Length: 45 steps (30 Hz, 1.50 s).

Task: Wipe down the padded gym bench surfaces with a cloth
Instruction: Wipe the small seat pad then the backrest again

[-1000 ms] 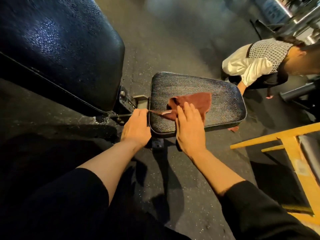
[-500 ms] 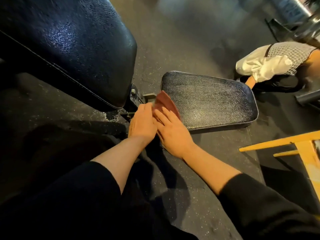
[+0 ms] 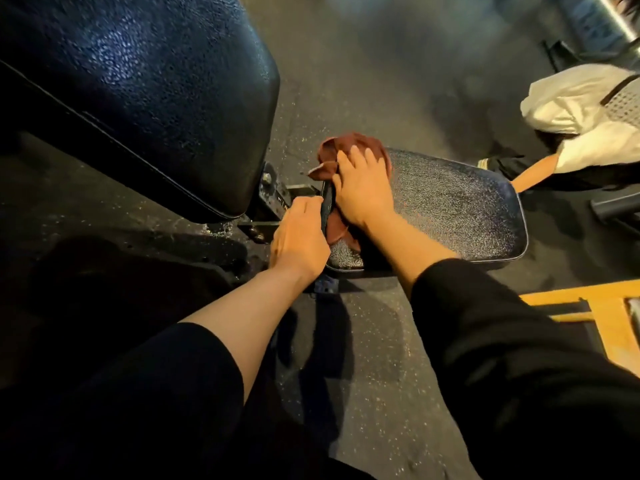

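Observation:
The black padded seat pad [image 3: 457, 209] of the gym bench lies low in the middle of the view. A dark red cloth [image 3: 360, 143] is bunched at its far left corner, and more of it shows near the pad's left end. My right hand [image 3: 363, 188] lies flat on the cloth with fingers spread, pressing it onto the pad. My left hand [image 3: 299, 237] curls around the pad's left edge and grips it. The big black backrest pad [image 3: 138, 91] rises at the upper left, tilted.
The bench's metal hinge bracket [image 3: 277, 199] sits between the two pads. Another person in a white top [image 3: 581, 116] crouches at the right, close to the seat's far end. A yellow metal frame [image 3: 606, 313] stands at the lower right. Dark speckled rubber floor [image 3: 381, 358] surrounds the bench.
My right hand has swept the cloth from the pad's near left edge up to its far left corner. My left hand stays on the pad's left edge. The view has shifted left.

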Available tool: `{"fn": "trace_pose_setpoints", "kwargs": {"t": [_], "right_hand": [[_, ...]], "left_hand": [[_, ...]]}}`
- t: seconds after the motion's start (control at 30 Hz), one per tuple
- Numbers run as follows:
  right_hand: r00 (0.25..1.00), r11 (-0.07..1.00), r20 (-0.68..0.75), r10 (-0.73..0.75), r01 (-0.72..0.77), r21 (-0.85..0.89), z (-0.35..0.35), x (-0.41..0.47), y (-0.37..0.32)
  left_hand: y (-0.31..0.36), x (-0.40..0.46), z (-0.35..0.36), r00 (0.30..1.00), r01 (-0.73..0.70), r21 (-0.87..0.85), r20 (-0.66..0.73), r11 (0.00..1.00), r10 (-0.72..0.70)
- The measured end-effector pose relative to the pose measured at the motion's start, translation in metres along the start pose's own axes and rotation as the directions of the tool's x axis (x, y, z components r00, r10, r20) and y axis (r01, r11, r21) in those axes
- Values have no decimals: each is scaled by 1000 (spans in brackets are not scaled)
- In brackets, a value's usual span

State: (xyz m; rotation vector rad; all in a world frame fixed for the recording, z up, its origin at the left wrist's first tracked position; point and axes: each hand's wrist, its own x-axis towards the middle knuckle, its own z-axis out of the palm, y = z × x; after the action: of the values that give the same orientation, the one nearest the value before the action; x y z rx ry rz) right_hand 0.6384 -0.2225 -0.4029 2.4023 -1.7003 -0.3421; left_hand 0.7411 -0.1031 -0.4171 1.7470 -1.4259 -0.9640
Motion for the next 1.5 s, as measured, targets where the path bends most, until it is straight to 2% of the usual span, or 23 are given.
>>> {"fn": "trace_pose_setpoints", "kwargs": {"t": [0.1,0.17,0.37,0.6,0.73,0.83,0.97,1.07,1.2,1.3,1.43,1.5], "right_hand": [[993,989,-15,-120,121,82,5,-34,-3],[990,987,-15,-142,142,74,4,-29,2],[998,997,26,-61,60,43,1,33,8],[991,990,-39,-126,128,54,5,-19,17],[1000,1000,16,-21,21,6,1,8,17],[998,999,52,19,-21,34,-4,29,9],[993,995,68,-101,99,24,-5,25,18],[990,991,38,-137,136,12,-7,17,35],[997,1000,-76,20,-20,-7,-15,-11,94],[971,981,-165,172,-184,-58,-21,-44,149],[916,930,-177,360,-367,-8,-15,-65,172],[907,925,-192,374,-379,9,-13,-60,156]], "left_hand": [[-3,10,5,1000,-14,23,5,1000,14],[-5,14,9,1000,-26,31,15,999,26],[4,14,13,998,-62,45,6,997,62],[3,16,13,995,-84,69,59,994,80],[2,14,13,994,-75,62,78,995,70],[4,13,14,995,-80,56,56,995,76],[11,11,18,997,-71,76,14,995,70],[17,9,22,991,-132,98,6,986,132],[23,4,31,954,-300,220,63,928,293],[28,0,37,925,-380,215,75,900,373],[23,-1,35,934,-357,192,36,914,357],[17,0,30,953,-297,184,-8,937,303]]}}
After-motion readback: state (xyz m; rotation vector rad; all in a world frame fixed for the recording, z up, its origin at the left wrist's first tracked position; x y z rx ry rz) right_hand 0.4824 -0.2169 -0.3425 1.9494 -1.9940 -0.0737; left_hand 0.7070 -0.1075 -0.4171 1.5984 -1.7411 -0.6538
